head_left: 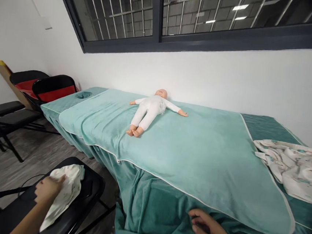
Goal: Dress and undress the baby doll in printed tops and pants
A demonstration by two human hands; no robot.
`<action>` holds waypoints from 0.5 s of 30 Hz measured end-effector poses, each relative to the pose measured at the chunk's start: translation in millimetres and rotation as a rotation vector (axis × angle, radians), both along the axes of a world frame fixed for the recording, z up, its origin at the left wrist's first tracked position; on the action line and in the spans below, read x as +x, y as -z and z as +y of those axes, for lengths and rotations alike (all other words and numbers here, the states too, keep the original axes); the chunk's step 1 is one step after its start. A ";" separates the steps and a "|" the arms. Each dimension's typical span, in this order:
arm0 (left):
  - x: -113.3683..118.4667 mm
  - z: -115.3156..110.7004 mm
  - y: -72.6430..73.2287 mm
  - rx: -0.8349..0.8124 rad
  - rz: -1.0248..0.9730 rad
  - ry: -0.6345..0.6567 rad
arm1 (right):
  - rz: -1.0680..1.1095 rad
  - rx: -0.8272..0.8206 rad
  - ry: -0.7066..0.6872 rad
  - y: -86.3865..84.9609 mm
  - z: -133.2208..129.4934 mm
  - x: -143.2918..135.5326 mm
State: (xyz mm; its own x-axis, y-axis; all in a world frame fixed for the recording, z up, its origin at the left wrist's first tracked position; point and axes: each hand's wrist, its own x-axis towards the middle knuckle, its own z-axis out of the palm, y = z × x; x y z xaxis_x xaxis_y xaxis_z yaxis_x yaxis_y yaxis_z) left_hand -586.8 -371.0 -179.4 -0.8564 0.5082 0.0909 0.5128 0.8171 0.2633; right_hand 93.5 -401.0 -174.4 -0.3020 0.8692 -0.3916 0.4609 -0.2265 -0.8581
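A baby doll (151, 107) in white clothing lies on its back on a light green blanket (197, 146), arms spread and feet towards me. At lower left my left hand (48, 188) is closed, with fingers curled at the edge of a white printed cloth (67, 189). That cloth lies folded or bunched on a black folding chair (91, 184); its exact kind is unclear. My right hand (211, 231) is by the near side of the bed, over the dark green cover (161, 202). Its fingers are loosely bent and apart, with nothing in them.
A crumpled white patterned cloth (299, 171) rests at the bed's right end. Towards the left end, the bed has a face hole (83, 95). Black folding chairs with red parts (55, 90) stand beyond it. Behind the bed is a white wall with a dark-framed window (158, 18).
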 end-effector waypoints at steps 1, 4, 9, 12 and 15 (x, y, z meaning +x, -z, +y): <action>9.1 -2.5 -3.7 0.027 0.042 -0.013 | 0.002 0.009 -0.009 -2.2 1.6 -0.5; 50.6 -3.2 -11.1 0.156 0.208 0.205 | 0.016 0.026 -0.014 -13.6 5.7 -2.0; 177.3 13.6 -13.4 0.456 0.112 0.687 | -0.012 0.288 0.122 -50.0 28.4 22.8; 272.0 28.4 -26.8 0.635 -0.019 0.954 | -0.180 0.564 0.304 -83.3 60.9 69.1; 354.7 53.7 -49.9 0.794 -0.098 1.211 | -0.539 0.999 0.496 -111.8 98.7 127.5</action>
